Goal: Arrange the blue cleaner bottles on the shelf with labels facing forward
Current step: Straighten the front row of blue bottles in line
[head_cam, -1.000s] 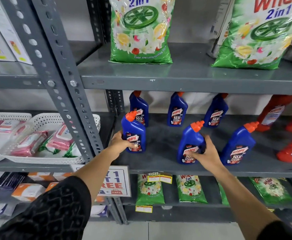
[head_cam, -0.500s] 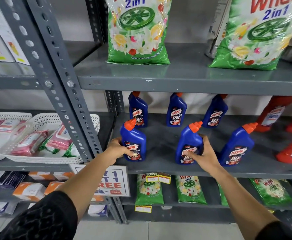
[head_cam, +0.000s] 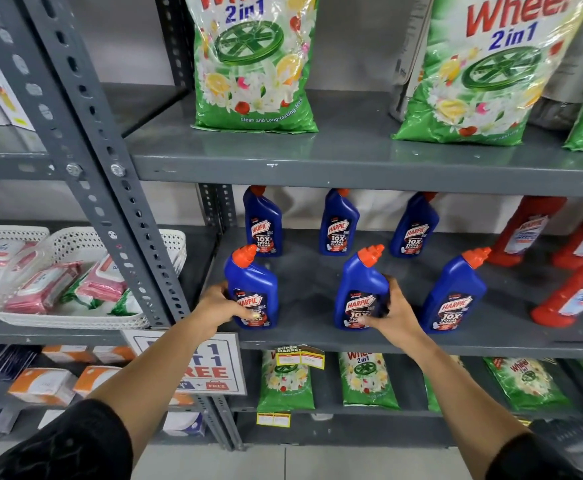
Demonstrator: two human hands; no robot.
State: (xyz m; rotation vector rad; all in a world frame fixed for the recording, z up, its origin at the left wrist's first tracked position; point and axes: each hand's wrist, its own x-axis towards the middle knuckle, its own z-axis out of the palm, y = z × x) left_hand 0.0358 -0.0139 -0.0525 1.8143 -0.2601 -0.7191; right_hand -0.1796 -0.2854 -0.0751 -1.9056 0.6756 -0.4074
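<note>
Several blue cleaner bottles with orange caps stand on the grey middle shelf (head_cam: 317, 271) in two rows, labels toward me. My left hand (head_cam: 219, 306) grips the front-left bottle (head_cam: 252, 282) at its lower left side. My right hand (head_cam: 392, 313) wraps the lower right of the front-middle bottle (head_cam: 361, 285), covering part of its label. The front-right bottle (head_cam: 454, 296) leans right, untouched. Three more stand at the back: back-left bottle (head_cam: 263, 225), back-middle bottle (head_cam: 338, 225), back-right bottle (head_cam: 414, 226).
Red cleaner bottles (head_cam: 574, 289) crowd the shelf's right end. Green detergent bags (head_cam: 253, 64) sit on the shelf above and smaller ones below. A grey upright post (head_cam: 110, 188) borders the left, with a white basket of wipes (head_cam: 72, 282) beyond it.
Both hands slid lower on their bottles. The front-left and front-middle bottles have turned slightly, so their labels face me more squarely.
</note>
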